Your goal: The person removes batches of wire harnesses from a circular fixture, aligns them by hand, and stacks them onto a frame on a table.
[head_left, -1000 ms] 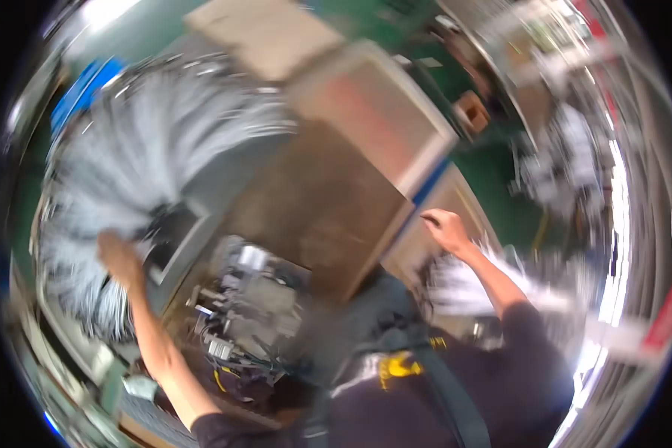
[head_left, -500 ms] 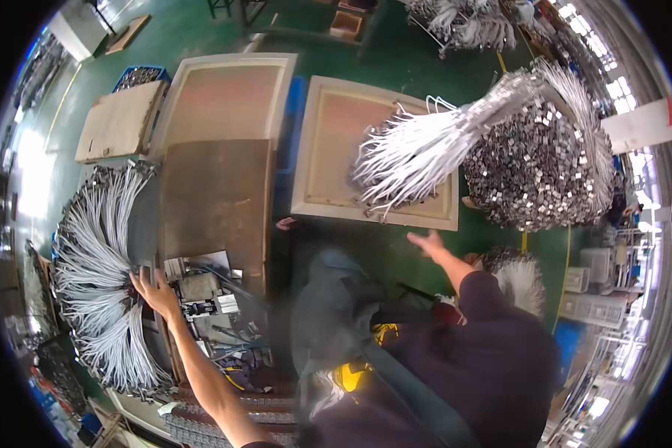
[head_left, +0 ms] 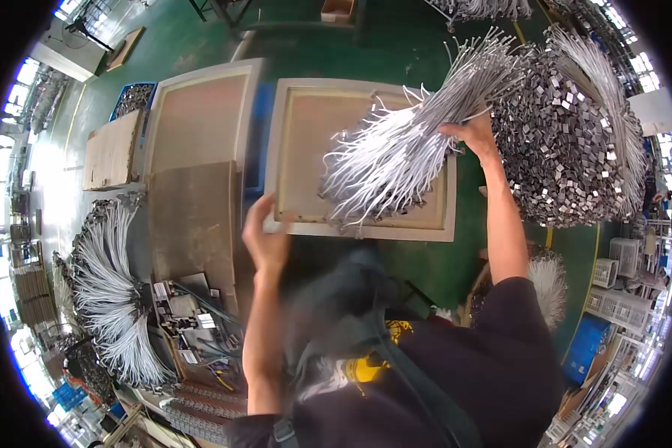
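Head view: a thick bundle of glossy white strands (head_left: 396, 160) lies slantwise over a shallow rectangular tray (head_left: 276, 145) with a pale raised rim and a flat tan base, its lower ends splayed and curling, its upper part reaching past the far edge. Just beside it stands a dense, rounded heap (head_left: 556, 149) of small, squarish, metallic-looking ends. The right hand (head_left: 474, 134) is at the bundle's side, arm stretched forward, thumb laid along the strands; the other fingers are partly hidden, so I cannot tell whether it grips them. The left hand (head_left: 267, 237), blurred, is raised by the tray's near left corner, elbow bent, fingers pointing up and apart from the thumb, released and holding nothing visible. Farther left, a smooth brown board (head_left: 193, 231) lies near a fan of silvery-white strands (head_left: 116, 276)
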### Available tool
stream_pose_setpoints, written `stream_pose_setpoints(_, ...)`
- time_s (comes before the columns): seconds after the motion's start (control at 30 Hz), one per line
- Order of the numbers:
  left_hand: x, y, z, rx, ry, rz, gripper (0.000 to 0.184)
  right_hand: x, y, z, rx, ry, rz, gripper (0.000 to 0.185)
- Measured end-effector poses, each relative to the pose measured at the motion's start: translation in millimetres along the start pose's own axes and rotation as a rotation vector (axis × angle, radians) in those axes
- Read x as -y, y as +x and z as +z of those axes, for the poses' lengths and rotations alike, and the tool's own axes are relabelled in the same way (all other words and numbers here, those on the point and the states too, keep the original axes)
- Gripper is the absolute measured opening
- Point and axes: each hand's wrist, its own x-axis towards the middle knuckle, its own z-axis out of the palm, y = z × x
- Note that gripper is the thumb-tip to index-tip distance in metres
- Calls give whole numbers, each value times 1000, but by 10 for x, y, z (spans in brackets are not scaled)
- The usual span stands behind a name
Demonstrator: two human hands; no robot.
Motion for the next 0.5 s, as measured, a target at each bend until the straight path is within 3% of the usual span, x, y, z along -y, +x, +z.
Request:
stream_pose_setpoints(0.07, -238, 272, 788, 199, -78, 93, 61, -97, 103, -27, 44, 135, 49, 82)
stream_pose_setpoints(0.13, -786, 511, 1359, 187, 38, 293, 72, -10, 140, -15, 34, 117, 87, 81)
stream_pose_setpoints(0.2, -808, 703, 1767, 354, -39, 254, 81, -25, 234, -54, 72, 75, 26, 79)
stream_pose_setpoints(0.27, -854, 776, 1983, 336, -38, 239, 83, -75, 279, -97, 71, 58, 33, 74)
stream_pose_setpoints(0.33, -1054, 818, 2052, 435, -46, 210, 77, -54, 378, -119, 263, 27, -6, 70)
stream_pose_setpoints(0.37, -992, 829, 2147, 370, -70, 210, 71, -50, 392, -86, 242, 79, 14, 55)
stream_pose_setpoints(0.47, -970, 944, 2099, 409, -162, 47, 62, -148, 368, -52, 276, 113, -12, 58)
stream_pose_setpoints(0.5, -857, 1000, 2097, 429, -204, 46, 44, -143, 389, -56, 306, 40, -68, 56)
